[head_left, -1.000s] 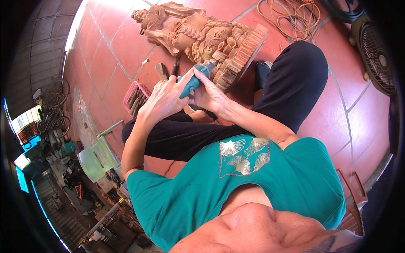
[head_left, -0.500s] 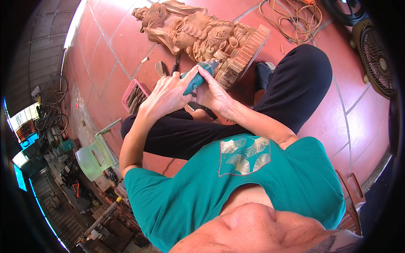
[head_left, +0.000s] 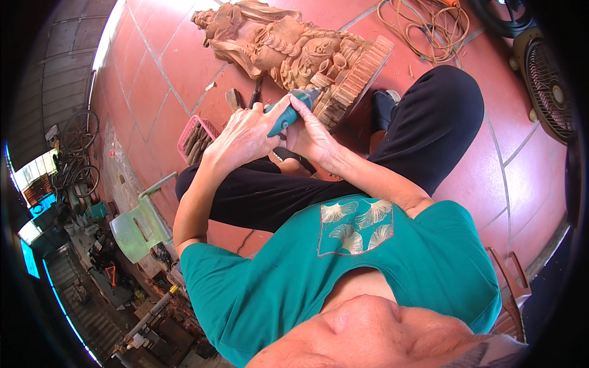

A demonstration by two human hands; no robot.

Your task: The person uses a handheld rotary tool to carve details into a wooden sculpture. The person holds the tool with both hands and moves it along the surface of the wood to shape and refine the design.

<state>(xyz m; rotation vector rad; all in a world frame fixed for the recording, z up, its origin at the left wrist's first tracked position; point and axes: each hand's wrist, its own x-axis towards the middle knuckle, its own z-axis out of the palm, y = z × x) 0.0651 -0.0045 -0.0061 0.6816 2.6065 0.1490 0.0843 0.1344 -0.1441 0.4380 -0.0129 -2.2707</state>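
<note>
A teal handheld power carving tool (head_left: 282, 119) with a grey nose is gripped between both hands. My left hand (head_left: 240, 136) is closed around its rear and side, index finger stretched along the body. From the other side, my right hand (head_left: 311, 136) is closed on it, thumb on top. The tool's nose points at the ridged base of a carved wooden statue (head_left: 288, 49), which lies on its side on the floor. Whether the tip touches the wood is hard to make out.
Beside my left knee stands a pink basket (head_left: 212, 129) of carving tools. A dark-handled tool (head_left: 256, 93) and a wooden piece (head_left: 234, 98) lie near the statue. An orange cord (head_left: 429, 37) is coiled at the far right, near a fan (head_left: 552, 92). A green chair (head_left: 138, 233) stands left.
</note>
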